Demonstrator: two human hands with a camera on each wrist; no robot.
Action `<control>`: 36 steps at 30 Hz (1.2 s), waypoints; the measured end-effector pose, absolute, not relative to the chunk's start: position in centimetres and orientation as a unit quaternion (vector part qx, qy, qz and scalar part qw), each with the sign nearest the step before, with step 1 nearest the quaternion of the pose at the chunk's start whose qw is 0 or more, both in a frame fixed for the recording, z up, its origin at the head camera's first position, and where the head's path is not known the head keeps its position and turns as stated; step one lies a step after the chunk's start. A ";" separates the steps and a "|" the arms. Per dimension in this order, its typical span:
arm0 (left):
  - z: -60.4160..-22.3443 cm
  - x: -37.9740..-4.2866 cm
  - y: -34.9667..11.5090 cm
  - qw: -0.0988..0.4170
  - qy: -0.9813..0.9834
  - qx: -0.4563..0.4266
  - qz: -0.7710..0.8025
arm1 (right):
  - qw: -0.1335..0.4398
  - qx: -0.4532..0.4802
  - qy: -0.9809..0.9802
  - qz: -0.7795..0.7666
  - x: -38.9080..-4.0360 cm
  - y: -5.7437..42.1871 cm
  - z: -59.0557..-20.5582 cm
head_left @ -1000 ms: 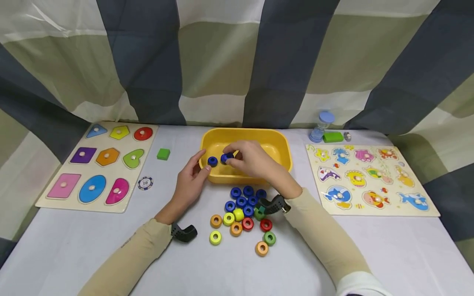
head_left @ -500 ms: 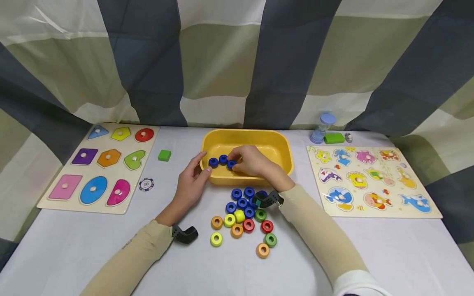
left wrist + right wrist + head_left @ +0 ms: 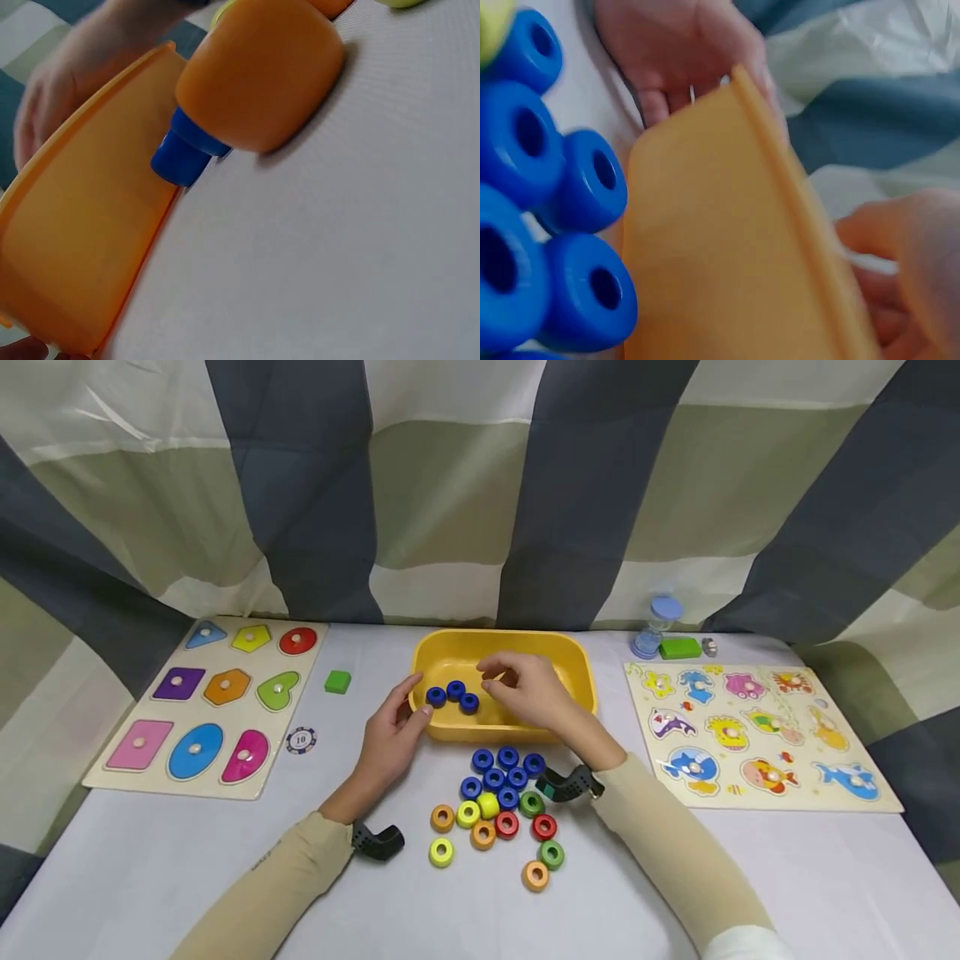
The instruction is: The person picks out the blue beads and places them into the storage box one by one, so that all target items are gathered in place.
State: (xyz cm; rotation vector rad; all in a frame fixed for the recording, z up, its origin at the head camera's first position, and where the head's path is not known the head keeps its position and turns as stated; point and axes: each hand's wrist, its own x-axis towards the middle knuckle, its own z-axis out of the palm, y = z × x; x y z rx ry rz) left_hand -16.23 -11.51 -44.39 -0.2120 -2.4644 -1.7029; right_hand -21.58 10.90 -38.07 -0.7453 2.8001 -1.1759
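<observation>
My left hand (image 3: 386, 739) holds the left end of a yellow tray (image 3: 517, 731), its thumb near the front corner and its fingers at the left rim. Above the tray's middle, my right hand (image 3: 528, 689) hovers with loosely bent fingers and nothing seen between them. Three blue ring beads (image 3: 455, 691) lie close together inside the tray at its left. In front of it are several more blue beads (image 3: 495, 779), with yellow (image 3: 468, 814), orange (image 3: 483, 835), red (image 3: 544, 827) and green (image 3: 551, 855) ones. The tray wall hides part of my right hand in the right wrist view.
At the left lies a shape puzzle board (image 3: 247, 743), beside a green block (image 3: 337, 682) and a poker chip (image 3: 301, 740). On the right are a sea-animal puzzle board (image 3: 720, 789), an hourglass (image 3: 656, 627), a green block (image 3: 680, 648) and a small metallic object (image 3: 708, 647).
My right hand set a second and a third blue bead beside the first in the tray, let go, and drew slightly right. My left hand stayed at the tray's left end.
</observation>
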 end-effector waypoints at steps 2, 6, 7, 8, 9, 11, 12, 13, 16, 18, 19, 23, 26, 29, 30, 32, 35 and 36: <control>-44.5 -16.2 -11.4 0.072 -0.817 -0.073 -0.567 | -0.064 -0.271 0.876 -0.393 -20.0 11.8 -37.7; -44.5 -16.3 -11.2 0.070 -0.816 -0.076 -0.569 | -0.135 -0.356 0.847 -0.371 -16.6 13.9 -37.9; -44.4 -16.4 -11.1 0.068 -0.815 -0.076 -0.570 | -0.132 -0.371 0.846 -0.360 -15.8 14.5 -38.1; -44.4 -16.4 -11.1 0.068 -0.815 -0.075 -0.570 | -0.127 -0.379 0.849 -0.346 -15.1 15.1 -38.3; -44.4 -16.5 -11.1 0.067 -0.816 -0.074 -0.570 | -0.117 -0.380 0.856 -0.331 -14.5 15.7 -38.5; -44.3 -16.4 -11.0 0.066 -0.817 -0.074 -0.568 | -0.095 -0.370 0.875 -0.299 -13.7 16.6 -38.8; -44.2 -16.4 -11.1 0.067 -0.817 -0.073 -0.568 | -0.082 -0.361 0.885 -0.283 -13.4 17.0 -38.9; -44.2 -16.4 -11.1 0.067 -0.818 -0.070 -0.567 | -0.064 -0.352 0.894 -0.269 -13.2 17.2 -39.0; -44.1 -16.4 -11.1 0.067 -0.820 -0.066 -0.565 | 0.004 -0.332 0.915 -0.229 -13.2 17.4 -39.4; -44.2 -16.4 -11.1 0.066 -0.819 -0.065 -0.565 | 0.040 -0.325 0.920 -0.215 -13.3 17.3 -39.8; -44.2 -16.4 -11.1 0.065 -0.820 -0.065 -0.566 | 0.052 -0.324 0.921 -0.211 -13.4 17.3 -40.0; -44.4 -16.3 -10.9 0.064 -0.818 -0.067 -0.568 | 0.035 -0.323 0.925 -0.198 -13.0 17.2 -39.6; -44.5 -16.3 -10.8 0.062 -0.818 -0.067 -0.567 | -0.025 -0.347 0.913 -0.214 -12.5 17.1 -37.8; -44.4 -16.3 -10.9 0.064 -0.818 -0.070 -0.567 | -0.093 -0.364 0.890 -0.257 -13.3 16.4 -35.9; -44.4 -16.4 -10.9 0.065 -0.818 -0.070 -0.567 | -0.103 -0.360 0.888 -0.266 -14.1 16.1 -35.4; -44.4 -16.4 -11.1 0.067 -0.820 -0.069 -0.565 | -0.096 -0.337 0.895 -0.275 -16.2 15.1 -35.0; -44.5 -16.3 -11.3 0.068 -0.823 -0.065 -0.561 | -0.016 -0.282 0.926 -0.250 -19.8 13.2 -35.5; -44.5 -16.2 -11.4 0.068 -0.822 -0.066 -0.561 | 0.011 -0.274 0.932 -0.238 -21.0 12.7 -36.1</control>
